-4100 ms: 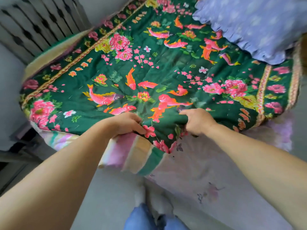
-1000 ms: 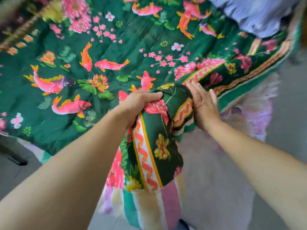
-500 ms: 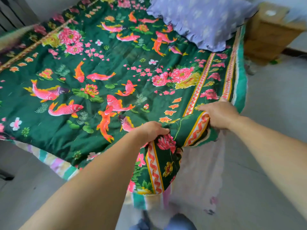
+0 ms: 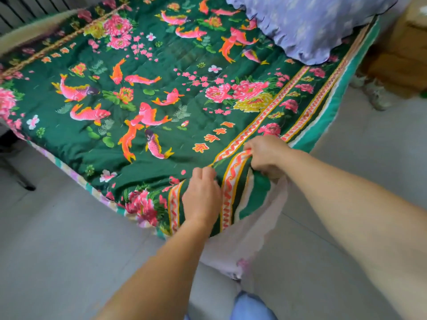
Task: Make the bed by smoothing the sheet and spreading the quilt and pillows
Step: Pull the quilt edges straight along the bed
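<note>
Grey tile floor (image 4: 57, 239) is lying around the bed; a dark metal frame (image 4: 34, 5) is showing top left, a brown box (image 4: 406, 56) and a shoe (image 4: 379, 98) are sitting right of the bed. Nothing is blocking the hands. Orange characters (image 4: 213, 137) are running along the border, too blurred to read. Quilt (image 4: 161, 65) is lying spread over the bed, dark green with pink fish and flowers, striped edge. Lilac pillow (image 4: 307, 24) is resting on its far right corner. Pale sheet (image 4: 249, 241) is hanging below the near corner. Left hand (image 4: 202, 197) is pinching the quilt near the corner, fingers curled. Right hand (image 4: 265, 155) is gripping the folded border just beside it.
</note>
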### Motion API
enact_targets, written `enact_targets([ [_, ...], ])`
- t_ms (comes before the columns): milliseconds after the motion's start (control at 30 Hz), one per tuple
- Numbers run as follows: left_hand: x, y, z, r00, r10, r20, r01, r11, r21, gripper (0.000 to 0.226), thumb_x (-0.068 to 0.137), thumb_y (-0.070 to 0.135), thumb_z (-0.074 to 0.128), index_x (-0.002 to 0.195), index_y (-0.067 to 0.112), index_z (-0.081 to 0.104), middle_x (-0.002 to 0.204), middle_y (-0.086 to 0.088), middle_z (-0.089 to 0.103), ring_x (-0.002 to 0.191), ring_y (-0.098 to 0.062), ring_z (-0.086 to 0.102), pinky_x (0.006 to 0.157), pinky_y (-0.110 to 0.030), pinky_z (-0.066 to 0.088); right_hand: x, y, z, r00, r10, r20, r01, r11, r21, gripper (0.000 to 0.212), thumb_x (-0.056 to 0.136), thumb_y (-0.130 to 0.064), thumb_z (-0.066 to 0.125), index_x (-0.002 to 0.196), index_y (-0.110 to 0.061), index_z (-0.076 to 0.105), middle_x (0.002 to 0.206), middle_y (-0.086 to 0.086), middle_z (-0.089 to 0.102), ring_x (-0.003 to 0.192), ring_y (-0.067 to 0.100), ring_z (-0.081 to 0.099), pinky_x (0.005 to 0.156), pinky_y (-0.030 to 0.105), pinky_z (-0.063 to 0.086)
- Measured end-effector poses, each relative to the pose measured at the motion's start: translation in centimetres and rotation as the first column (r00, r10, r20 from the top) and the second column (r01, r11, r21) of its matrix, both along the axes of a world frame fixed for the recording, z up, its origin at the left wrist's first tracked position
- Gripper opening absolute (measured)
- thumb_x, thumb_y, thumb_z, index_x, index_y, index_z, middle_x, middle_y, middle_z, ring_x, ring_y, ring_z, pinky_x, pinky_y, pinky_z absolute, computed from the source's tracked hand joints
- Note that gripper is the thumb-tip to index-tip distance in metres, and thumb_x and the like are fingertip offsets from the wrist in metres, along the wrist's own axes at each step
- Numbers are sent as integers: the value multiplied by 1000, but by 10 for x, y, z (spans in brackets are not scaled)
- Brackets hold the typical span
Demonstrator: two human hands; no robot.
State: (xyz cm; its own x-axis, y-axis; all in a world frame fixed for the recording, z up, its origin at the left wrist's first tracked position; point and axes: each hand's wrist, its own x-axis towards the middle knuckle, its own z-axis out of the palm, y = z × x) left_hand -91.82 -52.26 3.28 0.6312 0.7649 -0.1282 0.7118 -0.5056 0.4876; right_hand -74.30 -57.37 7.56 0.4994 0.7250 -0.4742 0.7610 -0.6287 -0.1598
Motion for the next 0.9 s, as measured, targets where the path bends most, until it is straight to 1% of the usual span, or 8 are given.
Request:
enact_targets([
  [67,-4,-34,-5,991,-28,128,29,1000,-9,40,86,40,54,115,13,49,110,-12,51,101,-34,53,79,-41,49,3,2,6,1000,20,-19,-19,999,38,39,70,-7,54,106,-18,66,110,12,65,110,33,58,88,32,51],
  [200,0,-70,-18,981,-33,-189,11,993,-118,115,71,68,60,150,21,-10,154,-13,9,144,-26,14,114,-52,19,7,6,17,996,-12,-90,17,998,55,59,73,-8,53,131,-19,55,135,10,55,124,31,49,100,32,44],
  [333,37,-64,-7,970,216,-115,-238,942,-237,125,69,63,67,146,24,-24,156,-14,-12,147,-25,0,113,-58,7,9,9,30,985,-64,-161,79,993,88,59,71,-4,54,128,-19,57,129,8,58,120,29,51,91,27,45],
  [500,51,-24,14,937,348,25,-338,923,-184,74,80,21,67,140,18,25,135,-12,42,126,-32,43,99,-44,35,20,10,40,974,-57,-220,94,983,160,25,62,-3,61,85,-14,65,78,7,59,78,27,54,59,26,39],
  [600,37,-5,32,951,296,89,-283,950,-133,32,81,7,56,111,14,46,109,-12,60,104,-35,56,77,-34,38,18,1,35,982,20,-187,10,988,156,52,70,-11,65,120,-21,56,102,5,59,94,26,55,75,30,45],
  [700,26,9,53,971,229,65,-223,970,-93,39,81,10,55,119,18,53,108,-15,65,104,-35,58,80,-33,42,-5,-11,21,958,286,13,-286,954,91,101,70,-25,72,151,-29,12,147,6,32,135,26,33,111,42,28],
  [767,20,15,63,986,158,51,-149,979,-142,33,76,14,58,108,19,62,100,-14,66,99,-34,59,74,-30,42,-25,-16,13,931,364,28,-365,925,109,114,69,-27,75,151,-32,-4,156,2,14,144,22,18,116,44,17],
  [900,5,17,75,981,-93,-169,28,936,-352,9,70,9,61,77,14,59,74,-8,57,74,-26,55,56,-26,40,-44,-17,11,909,397,129,-417,884,212,61,83,-19,61,138,-32,37,130,5,55,119,28,54,88,36,43],
])
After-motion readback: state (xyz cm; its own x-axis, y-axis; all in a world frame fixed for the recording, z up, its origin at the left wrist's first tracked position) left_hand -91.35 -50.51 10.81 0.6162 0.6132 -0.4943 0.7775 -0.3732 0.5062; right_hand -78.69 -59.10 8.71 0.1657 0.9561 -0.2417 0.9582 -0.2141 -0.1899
